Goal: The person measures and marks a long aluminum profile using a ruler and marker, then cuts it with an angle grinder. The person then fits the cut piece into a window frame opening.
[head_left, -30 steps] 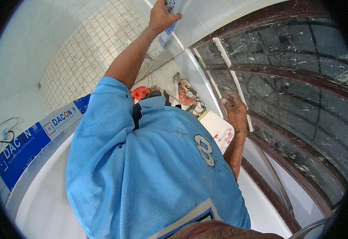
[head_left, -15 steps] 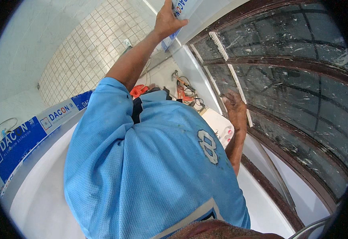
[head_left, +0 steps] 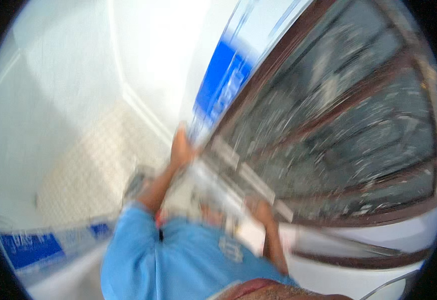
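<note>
The picture is smeared by motion. My left hand (head_left: pixel 182 150) is raised to the lower part of an upright frame covered in blue and white film (head_left: pixel 224 82), and appears to touch its edge; its fingers are too blurred to read. Lower and to the right, my right hand (head_left: pixel 261 210) is beside the bottom edge of a dark brown-framed glass panel (head_left: pixel 318 130), close to short pale strips (head_left: pixel 258 181) along that edge. Blur hides whether this hand grips anything. Paint-like white specks mark the glass.
A tiled floor (head_left: pixel 86 165) lies below on the left. Along the lower left runs a ledge with blue and white film (head_left: pixel 33 250). Blurred items (head_left: pixel 211 212) lie on the floor beyond my blue shirt. A brown bar (head_left: pixel 363 260) crosses the lower right.
My view has swung, bringing more of the glass panel and film-covered frame into sight. Both hands now appear lower in the picture; the right has moved left too. Tools on the floor have blurred.
</note>
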`<state>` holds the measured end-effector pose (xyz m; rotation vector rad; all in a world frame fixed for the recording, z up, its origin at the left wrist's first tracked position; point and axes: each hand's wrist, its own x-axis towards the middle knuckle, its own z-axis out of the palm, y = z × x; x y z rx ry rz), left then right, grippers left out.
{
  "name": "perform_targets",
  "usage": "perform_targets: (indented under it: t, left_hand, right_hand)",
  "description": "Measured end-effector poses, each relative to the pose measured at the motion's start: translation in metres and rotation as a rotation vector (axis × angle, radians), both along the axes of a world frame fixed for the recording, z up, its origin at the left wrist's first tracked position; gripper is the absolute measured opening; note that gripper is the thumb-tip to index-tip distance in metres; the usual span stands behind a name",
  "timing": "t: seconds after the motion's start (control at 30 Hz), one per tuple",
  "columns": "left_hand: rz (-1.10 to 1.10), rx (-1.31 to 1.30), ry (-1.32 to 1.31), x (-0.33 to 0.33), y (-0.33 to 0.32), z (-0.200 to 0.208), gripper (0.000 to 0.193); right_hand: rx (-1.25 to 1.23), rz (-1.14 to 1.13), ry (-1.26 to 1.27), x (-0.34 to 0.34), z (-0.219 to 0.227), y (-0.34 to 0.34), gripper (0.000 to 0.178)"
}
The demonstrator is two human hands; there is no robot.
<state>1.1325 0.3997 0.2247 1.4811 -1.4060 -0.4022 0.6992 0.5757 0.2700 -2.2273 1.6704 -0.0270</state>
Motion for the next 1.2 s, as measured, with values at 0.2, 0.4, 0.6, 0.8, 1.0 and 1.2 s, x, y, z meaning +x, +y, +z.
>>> perform_targets:
  t: [0.2,0.4,0.6,0.8,1.0,1.2]
  left_hand:
    - [-0.014,0.082,-0.013,-0.026,0.025,0.038,0.081]
    - [0.053,-0.107,-0.021,-0.026,0.017,0.061,0.092]
    - [0.028,-0.277,0.038,-0.024,-0.005,0.104,0.091]
    - [0.008,-0.344,0.007,-0.019,-0.001,0.125,0.094]
    - [0.03,-0.324,0.087,-0.017,-0.013,0.128,0.1]
    - [0.008,-0.364,0.067,0.0,-0.014,0.14,0.096]
  right_hand:
    - [0.199,-0.202,-0.46,0.015,0.018,0.025,0.063]
    - [-0.161,-0.001,-0.445,0.005,-0.041,0.013,0.041]
    - [-0.135,0.098,-0.392,-0.016,-0.072,-0.003,0.029]
    - [-0.237,0.356,-0.359,-0.038,-0.128,-0.019,0.022]
    - [-0.167,0.537,0.177,-0.065,-0.181,-0.036,0.02]
    - [-0.069,0.275,-0.068,-0.046,-0.147,-0.023,0.018]
